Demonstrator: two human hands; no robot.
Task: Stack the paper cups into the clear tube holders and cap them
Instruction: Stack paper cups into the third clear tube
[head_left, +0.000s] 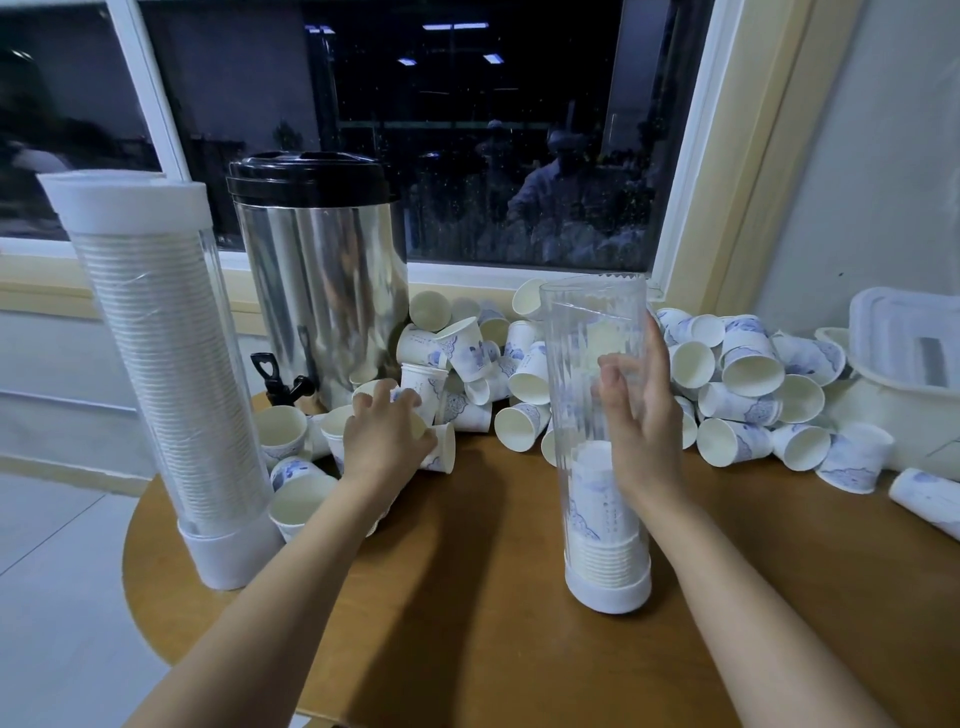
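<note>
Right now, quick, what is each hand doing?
Left hand: closed on a paper cup.
Right hand: closed round the clear tube.

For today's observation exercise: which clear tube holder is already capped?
The left tube holder, full under its white cap; the right tube holder is open-topped.

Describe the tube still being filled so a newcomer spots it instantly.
On the round wooden table, look right of the steel urn. The clear tube the right hand holds is it: open-topped with cups only at its base, while the left tube is full and capped.
</note>
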